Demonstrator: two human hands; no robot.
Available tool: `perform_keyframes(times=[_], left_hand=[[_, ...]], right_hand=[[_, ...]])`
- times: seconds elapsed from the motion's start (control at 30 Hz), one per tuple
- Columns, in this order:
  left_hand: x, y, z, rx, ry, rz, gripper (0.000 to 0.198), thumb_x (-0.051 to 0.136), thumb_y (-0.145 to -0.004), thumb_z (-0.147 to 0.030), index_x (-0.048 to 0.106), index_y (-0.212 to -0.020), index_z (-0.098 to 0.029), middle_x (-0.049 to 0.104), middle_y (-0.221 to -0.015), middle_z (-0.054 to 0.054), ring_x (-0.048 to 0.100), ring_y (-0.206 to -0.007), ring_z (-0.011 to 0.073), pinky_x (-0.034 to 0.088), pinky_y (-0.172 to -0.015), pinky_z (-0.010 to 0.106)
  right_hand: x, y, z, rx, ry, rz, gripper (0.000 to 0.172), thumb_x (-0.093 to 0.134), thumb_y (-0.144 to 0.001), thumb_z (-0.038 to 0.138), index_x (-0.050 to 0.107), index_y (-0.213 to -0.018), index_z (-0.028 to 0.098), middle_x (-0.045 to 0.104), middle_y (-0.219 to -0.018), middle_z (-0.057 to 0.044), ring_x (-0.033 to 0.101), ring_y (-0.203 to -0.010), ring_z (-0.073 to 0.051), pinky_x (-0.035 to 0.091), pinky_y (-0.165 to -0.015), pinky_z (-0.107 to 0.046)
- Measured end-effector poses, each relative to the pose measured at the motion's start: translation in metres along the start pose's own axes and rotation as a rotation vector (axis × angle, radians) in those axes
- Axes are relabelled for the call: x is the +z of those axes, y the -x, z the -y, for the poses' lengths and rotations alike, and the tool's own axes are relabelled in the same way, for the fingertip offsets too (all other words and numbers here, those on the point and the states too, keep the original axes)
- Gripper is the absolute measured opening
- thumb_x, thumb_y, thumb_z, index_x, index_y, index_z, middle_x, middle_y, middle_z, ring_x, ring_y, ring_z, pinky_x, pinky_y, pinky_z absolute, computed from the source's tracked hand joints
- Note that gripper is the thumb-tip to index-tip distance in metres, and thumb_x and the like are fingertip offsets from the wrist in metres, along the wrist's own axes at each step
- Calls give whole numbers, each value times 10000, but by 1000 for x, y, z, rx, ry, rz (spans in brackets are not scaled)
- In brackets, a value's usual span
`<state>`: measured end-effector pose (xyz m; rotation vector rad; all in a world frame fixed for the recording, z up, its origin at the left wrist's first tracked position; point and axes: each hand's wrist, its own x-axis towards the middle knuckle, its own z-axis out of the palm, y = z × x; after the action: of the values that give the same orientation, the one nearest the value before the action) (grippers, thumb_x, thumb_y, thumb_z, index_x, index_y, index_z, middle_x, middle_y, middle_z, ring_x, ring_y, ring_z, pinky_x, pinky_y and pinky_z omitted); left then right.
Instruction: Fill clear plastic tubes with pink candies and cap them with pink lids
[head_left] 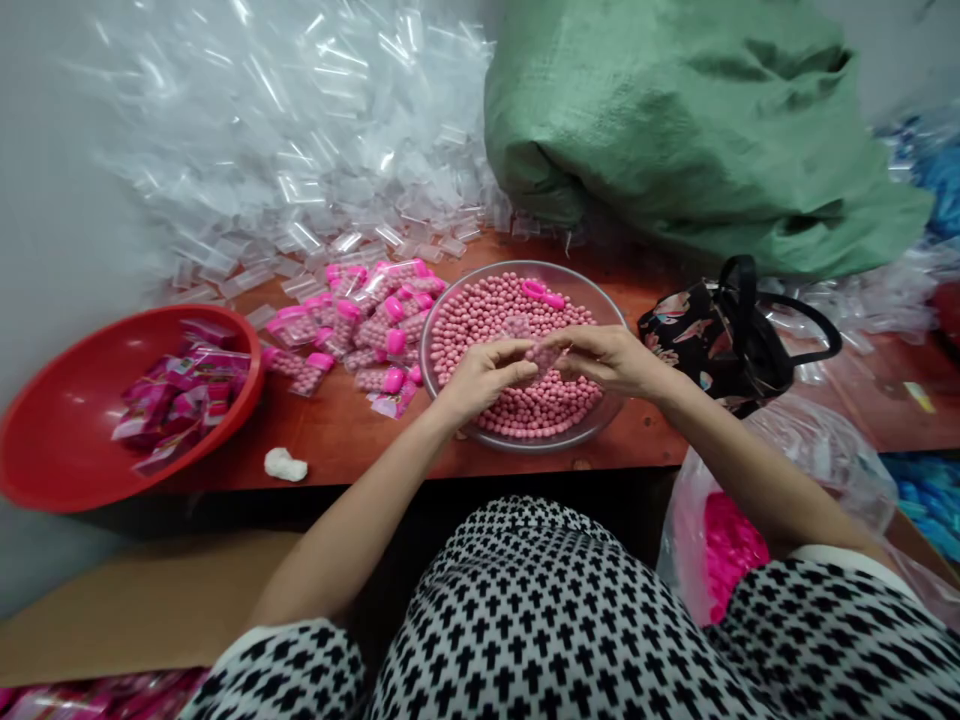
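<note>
Over a bowl of pink beads (pixel 517 415), my left hand (pixel 484 378) pinches a small clear plastic container (pixel 543 357) with pink beads inside. My right hand (pixel 606 358) has its fingers closed at the other side of the same container, partly covering it. A bright pink cap (pixel 543 293) with a loop lies on the beads near the back of the bowl. Left of the bowl is a pile of filled clear containers with pink caps (pixel 375 320).
A red basin (pixel 67 400) with pink packets (pixel 184 395) sits at the left, a white lump (pixel 285 464) near the table edge. Behind lie heaped clear containers (pixel 300 150) and a green sack (pixel 697 130). At right are a patterned black bag (pixel 705 345) and a plastic bag of pink pieces (pixel 727 550).
</note>
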<state>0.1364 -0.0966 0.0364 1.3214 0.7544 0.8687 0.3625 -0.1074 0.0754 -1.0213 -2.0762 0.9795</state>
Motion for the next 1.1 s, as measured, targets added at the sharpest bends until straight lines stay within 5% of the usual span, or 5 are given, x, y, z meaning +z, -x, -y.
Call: perform_keyframes(times=[0.17,0.37,0.6,0.8,1.1], left_hand=[[2,3,0,20,-133,15,369,805,-719,-422,790,-969,-151,770,-983,79,710,-905,243,581,-841,356],[-4,9,0,48,-247,-148,287,752,-753,-394,745,-926,-164,736,-885,50,678,-861,209,568,-829,340],[-7,10,-6,-56,195,-293,441,864,-639,-377,657,-966,-166,685,-871,6,668,-779,136,616,-728,277],[-7,10,-4,-14,205,-336,424,866,-662,-412,672,-944,-162,707,-918,31,695,-819,168,643,-725,310],[-6,6,-5,47,364,-340,493,889,-647,-479,628,-947,-187,736,-1015,37,713,-834,156,641,-748,294]], right_hand=[[1,6,2,-188,252,72,111,613,-938,253,687,-971,177,748,-845,-35,665,-729,-127,484,-678,-228],[1,13,-8,64,282,46,261,619,-948,410,708,-911,168,683,-657,6,580,-569,-108,404,-580,-216],[-13,-66,-36,306,792,-107,275,546,-970,301,749,-1111,181,758,-1136,-113,685,-1013,-248,458,-820,-316],[0,-105,-38,318,1020,63,341,548,-951,309,667,-1233,157,690,-1280,-174,636,-1146,-331,489,-817,-375],[4,-63,-20,110,42,57,410,539,-963,429,552,-1268,156,717,-871,-36,632,-703,-147,507,-684,-273]])
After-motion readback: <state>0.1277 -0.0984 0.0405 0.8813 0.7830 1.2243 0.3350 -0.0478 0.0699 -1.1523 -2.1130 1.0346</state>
